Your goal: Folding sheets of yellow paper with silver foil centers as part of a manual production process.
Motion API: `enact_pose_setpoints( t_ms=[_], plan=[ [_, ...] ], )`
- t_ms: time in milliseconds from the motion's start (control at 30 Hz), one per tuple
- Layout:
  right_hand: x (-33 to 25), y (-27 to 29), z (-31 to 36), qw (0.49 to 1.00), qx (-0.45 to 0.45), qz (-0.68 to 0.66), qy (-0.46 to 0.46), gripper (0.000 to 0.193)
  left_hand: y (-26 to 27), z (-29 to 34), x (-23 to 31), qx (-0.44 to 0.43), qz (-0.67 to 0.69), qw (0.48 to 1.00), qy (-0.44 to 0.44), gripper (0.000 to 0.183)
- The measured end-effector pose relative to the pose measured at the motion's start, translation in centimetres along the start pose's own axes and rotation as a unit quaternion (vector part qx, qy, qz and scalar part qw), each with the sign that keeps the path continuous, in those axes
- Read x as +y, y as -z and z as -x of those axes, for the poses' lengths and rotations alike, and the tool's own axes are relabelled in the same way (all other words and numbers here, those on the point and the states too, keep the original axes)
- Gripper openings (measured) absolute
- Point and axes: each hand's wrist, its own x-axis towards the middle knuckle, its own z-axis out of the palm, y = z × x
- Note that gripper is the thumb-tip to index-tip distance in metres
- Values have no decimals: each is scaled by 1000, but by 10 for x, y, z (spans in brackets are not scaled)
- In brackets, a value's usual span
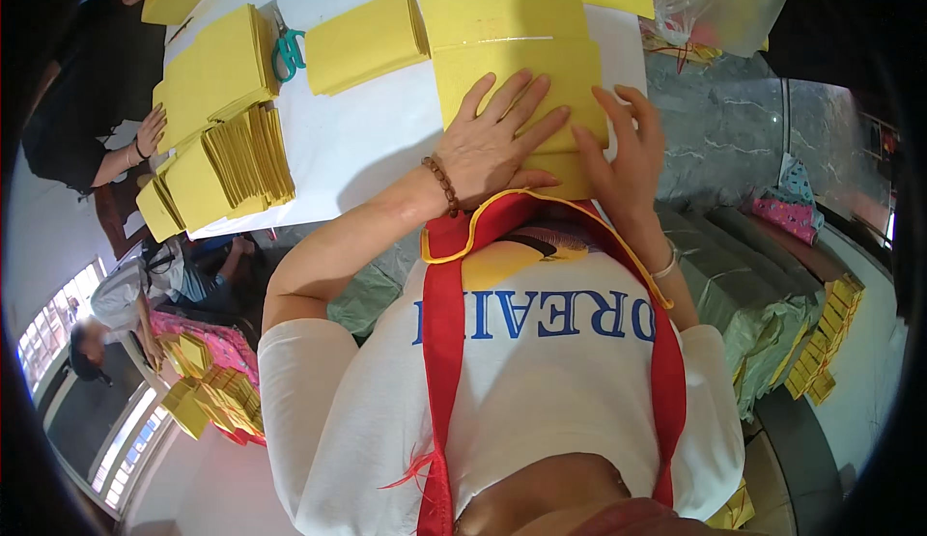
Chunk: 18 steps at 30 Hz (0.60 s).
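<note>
Both hands lie flat and open on a yellow folded sheet (526,82) at the upper middle of the frame, pressing rather than gripping. The left hand (492,140), with a bead bracelet at the wrist, spreads across the sheet's lower left part, fingers pointing up and to the right. The right hand (628,155) rests on its lower right edge, touching the sheet too. The sheet's long axis runs across the frame, and it sits on the white table (357,140) directly ahead of both palms, the left covering more of it. Stacks of yellow paper (217,68) and green-handled scissors (287,51) lie further left.
</note>
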Motion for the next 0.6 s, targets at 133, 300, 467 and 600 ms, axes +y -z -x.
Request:
enact_pose_setpoints(
  t_ms=[133, 300, 467, 600],
  plan=[
    [15, -1, 27, 963, -115, 141, 201, 45, 0, 1, 0, 18, -15, 1000, -7, 66],
    [18, 1, 29, 961, -160, 143, 176, 45, 6, 5, -5, 73, 23, 997, -2, 63],
    [14, 9, 23, 963, -169, 130, 162, 44, 0, 2, 8, 55, -88, 995, -13, 55],
    [20, 18, 13, 971, -146, -173, 75, 42, -8, -2, 17, 121, -208, 971, 10, 46]
  ],
)
